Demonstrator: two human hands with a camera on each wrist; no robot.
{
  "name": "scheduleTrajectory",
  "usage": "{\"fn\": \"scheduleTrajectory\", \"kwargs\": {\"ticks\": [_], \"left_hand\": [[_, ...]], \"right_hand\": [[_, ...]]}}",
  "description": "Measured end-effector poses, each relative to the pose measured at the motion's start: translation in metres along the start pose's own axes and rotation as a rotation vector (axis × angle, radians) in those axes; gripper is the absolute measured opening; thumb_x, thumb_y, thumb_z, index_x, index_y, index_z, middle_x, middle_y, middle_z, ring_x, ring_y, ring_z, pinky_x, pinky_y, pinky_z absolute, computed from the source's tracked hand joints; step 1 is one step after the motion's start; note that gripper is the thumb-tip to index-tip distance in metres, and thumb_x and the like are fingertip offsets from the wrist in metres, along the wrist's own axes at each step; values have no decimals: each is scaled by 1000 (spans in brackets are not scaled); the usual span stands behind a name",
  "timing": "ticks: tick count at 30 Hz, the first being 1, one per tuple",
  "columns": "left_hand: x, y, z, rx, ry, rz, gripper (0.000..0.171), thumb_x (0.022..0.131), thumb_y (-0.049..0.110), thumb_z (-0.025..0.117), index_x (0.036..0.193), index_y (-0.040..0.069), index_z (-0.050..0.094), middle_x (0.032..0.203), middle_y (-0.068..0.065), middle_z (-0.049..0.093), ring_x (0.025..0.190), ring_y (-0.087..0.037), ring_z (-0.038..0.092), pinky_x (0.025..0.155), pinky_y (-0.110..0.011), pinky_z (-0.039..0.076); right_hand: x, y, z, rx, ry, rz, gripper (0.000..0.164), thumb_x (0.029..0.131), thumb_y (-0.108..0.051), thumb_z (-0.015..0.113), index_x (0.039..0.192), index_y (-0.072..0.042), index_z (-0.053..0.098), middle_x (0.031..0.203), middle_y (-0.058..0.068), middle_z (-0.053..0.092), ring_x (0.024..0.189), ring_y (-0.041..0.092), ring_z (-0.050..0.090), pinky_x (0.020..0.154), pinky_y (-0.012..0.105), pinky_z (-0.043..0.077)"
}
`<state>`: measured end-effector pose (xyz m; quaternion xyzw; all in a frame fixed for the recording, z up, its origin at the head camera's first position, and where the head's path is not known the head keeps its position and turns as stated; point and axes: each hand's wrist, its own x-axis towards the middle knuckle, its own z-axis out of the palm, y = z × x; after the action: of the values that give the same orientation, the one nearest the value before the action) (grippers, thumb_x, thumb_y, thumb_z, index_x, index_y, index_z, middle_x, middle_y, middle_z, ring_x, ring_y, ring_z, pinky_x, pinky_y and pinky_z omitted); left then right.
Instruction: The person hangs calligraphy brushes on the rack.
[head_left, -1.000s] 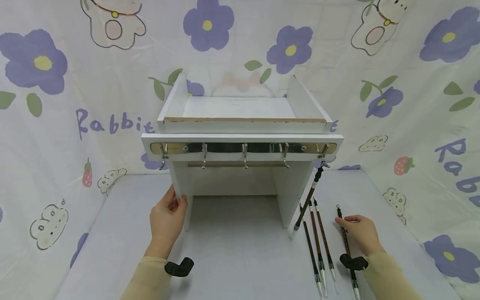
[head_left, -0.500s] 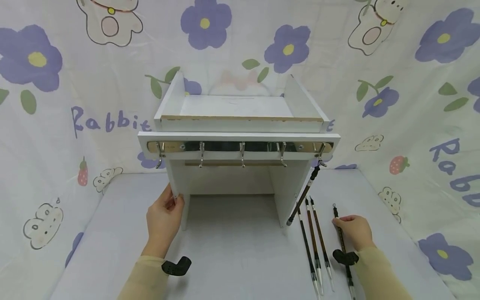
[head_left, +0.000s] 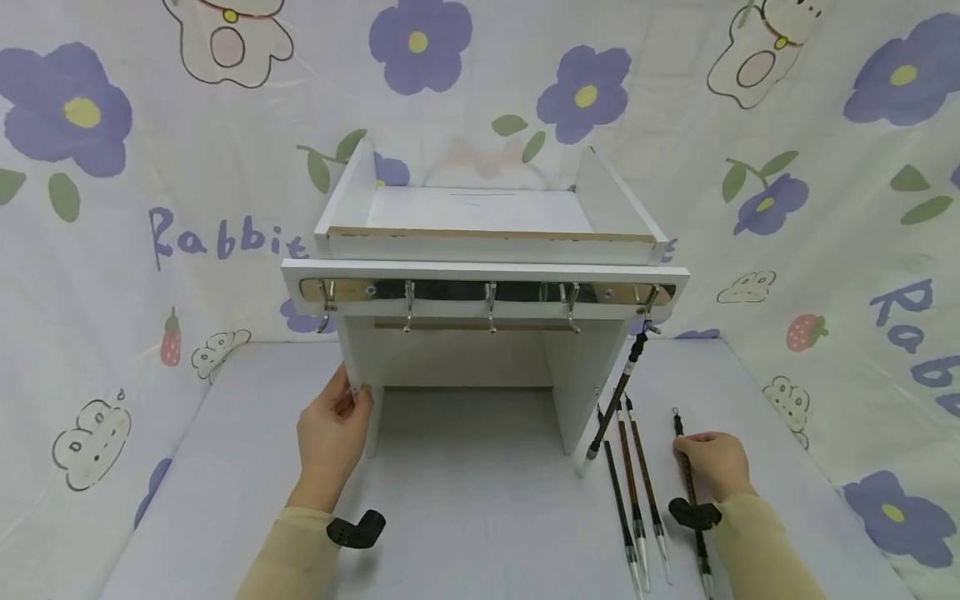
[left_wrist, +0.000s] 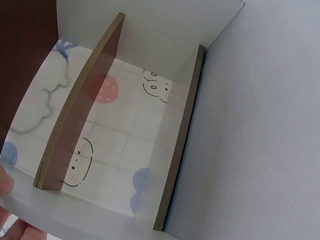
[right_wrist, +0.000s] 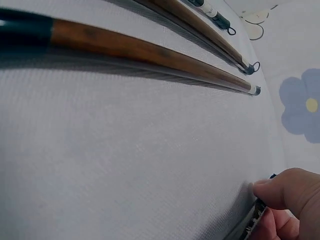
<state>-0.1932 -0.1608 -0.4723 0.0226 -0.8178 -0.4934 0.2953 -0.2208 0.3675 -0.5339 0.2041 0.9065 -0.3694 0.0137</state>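
Note:
A white shelf unit (head_left: 491,249) stands in the middle of the head view, with a metal hook rail (head_left: 525,292) along its front. My left hand (head_left: 330,442) grips the edge of its left side panel (head_left: 362,358). One calligraphy brush (head_left: 619,390) hangs slanted from the rail's rightmost hook. To the right, my right hand (head_left: 716,462) pinches another calligraphy brush (head_left: 702,554) near its upper end, thumb on top; its dark patterned handle (right_wrist: 253,221) shows under the thumb in the right wrist view. The wrist camera covers part of this brush.
Several calligraphy brushes (head_left: 649,475) lie side by side on the white table (head_left: 480,517), between the shelf unit and my right hand. The other hooks (head_left: 491,310) carry nothing. A patterned cloth (head_left: 480,75) hangs behind and at both sides.
My right hand's fingers have closed onto the brush under them, which still lies in about the same place. The left hand keeps its grip on the panel. The head view has shifted slightly.

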Motion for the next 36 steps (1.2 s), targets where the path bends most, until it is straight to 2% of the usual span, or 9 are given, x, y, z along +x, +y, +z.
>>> {"fn": "scheduleTrajectory", "kwargs": {"ticks": [6, 14, 18, 22, 27, 31, 33, 36], "left_hand": [[0, 2, -2, 1, 0, 7, 44, 91, 15, 64, 135, 14, 59, 115, -6, 69, 90, -21, 70, 72, -29, 57], [-1, -4, 2, 9, -6, 3, 44, 92, 19, 63, 136, 17, 58, 116, -5, 68, 92, -19, 69, 73, -27, 57], [-1, -3, 2, 3, -13, 4, 45, 92, 19, 63, 137, 17, 57, 116, -4, 68, 91, -18, 69, 73, -23, 56], [-2, -1, 2, 8, -13, -4, 45, 92, 19, 63, 137, 17, 57, 116, -4, 68, 91, -17, 69, 73, -23, 56], [-2, -2, 2, 10, -20, -12, 46, 93, 20, 62, 139, 18, 55, 118, -6, 67, 93, -19, 69, 74, -26, 56], [-2, -1, 1, 11, -22, -10, 46, 94, 20, 62, 139, 18, 55, 118, -6, 67, 93, -20, 69, 74, -27, 57], [-2, -1, 1, 11, -23, -9, 46, 94, 20, 61, 139, 18, 55, 118, -7, 67, 93, -21, 69, 74, -29, 57], [-2, -1, 1, 12, -22, -5, 45, 94, 20, 61, 139, 17, 55, 117, -8, 67, 93, -21, 69, 74, -31, 57]], "right_hand": [[2, 4, -1, 35, 0, 13, 34, 90, -29, 63, 100, 4, 68, 90, 13, 64, 81, 27, 54, 60, 31, 42], [-1, 4, -16, 109, -29, 28, 46, 94, -35, 58, 116, 6, 63, 96, 13, 66, 86, 25, 56, 65, 30, 45], [-7, -3, -25, 177, -11, -15, 47, 96, -33, 56, 123, 6, 59, 101, 16, 67, 82, 18, 62, 66, 25, 48], [-17, -18, -36, 201, 15, -95, 51, 97, -36, 55, 128, 4, 55, 108, 17, 66, 80, 12, 65, 69, 21, 49], [-36, -44, -54, 199, 56, -207, 54, 96, -43, 55, 130, -1, 54, 105, 10, 65, 82, 11, 66, 69, 20, 52], [-53, -68, -66, 218, 75, -265, 57, 96, -47, 54, 132, -3, 53, 106, 10, 62, 84, 9, 65, 83, 38, 52], [-62, -81, -72, 240, 89, -278, 57, 96, -48, 54, 131, -4, 53, 106, 8, 61, 84, 8, 64, 86, 45, 50], [-76, -97, -79, 286, 124, -302, 52, 96, -45, 55, 128, -4, 54, 104, 5, 61, 83, 9, 65, 84, 34, 52]]}}
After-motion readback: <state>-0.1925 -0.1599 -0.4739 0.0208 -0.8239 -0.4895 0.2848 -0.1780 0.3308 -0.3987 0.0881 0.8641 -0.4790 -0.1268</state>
